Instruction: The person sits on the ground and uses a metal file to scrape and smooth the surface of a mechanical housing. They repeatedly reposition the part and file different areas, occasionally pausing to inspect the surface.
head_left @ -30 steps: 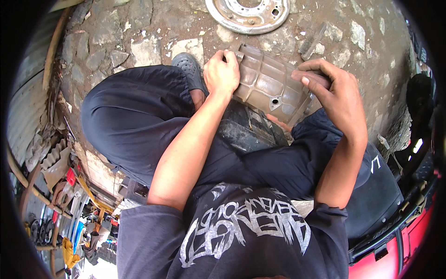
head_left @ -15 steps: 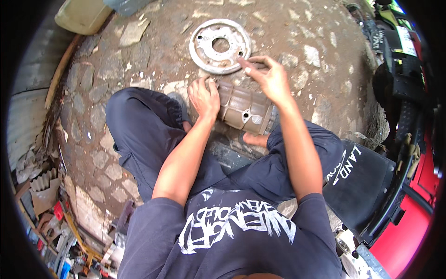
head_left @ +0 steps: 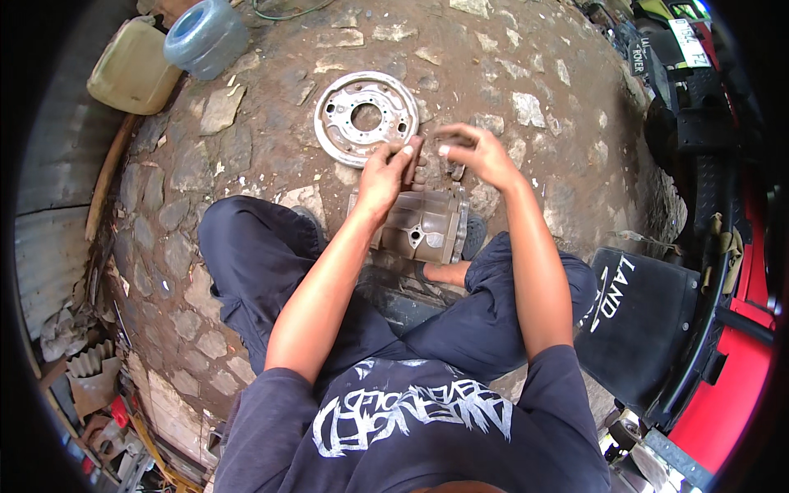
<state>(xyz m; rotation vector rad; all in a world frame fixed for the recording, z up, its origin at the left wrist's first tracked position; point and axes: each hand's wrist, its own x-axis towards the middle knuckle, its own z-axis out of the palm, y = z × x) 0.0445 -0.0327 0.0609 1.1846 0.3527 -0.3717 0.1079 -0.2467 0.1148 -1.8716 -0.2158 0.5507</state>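
My left hand (head_left: 385, 179) pinches a reddish-brown folded strip (head_left: 412, 163), perhaps sandpaper, above a ribbed metal housing (head_left: 427, 220). The housing is boxy, grey-brown and dirty, with a small bolt hole on the side facing me. It lies on the ground between my feet. To the right, my right hand (head_left: 479, 154) hovers over the housing's far right corner, thumb and fingers apart, slightly blurred, with nothing in it. Just beyond the left hand, a round silver-grey metal plate (head_left: 329, 135) with a large centre hole lies flat on the ground.
Stones stud the dirt ground (head_left: 271, 90). A yellowish jerrycan (head_left: 136, 66) and a blue water jug (head_left: 205, 39) stand at far left, by a corrugated metal wall (head_left: 53, 238). Scrap parts pile at lower left. A red vehicle (head_left: 727, 394) with a black mudflap (head_left: 637, 329) is at right.
The reddish-brown strip has passed from my right hand to my left, which has lifted off the housing. My right hand has opened. The view has shifted, bringing the blue jug fully in.
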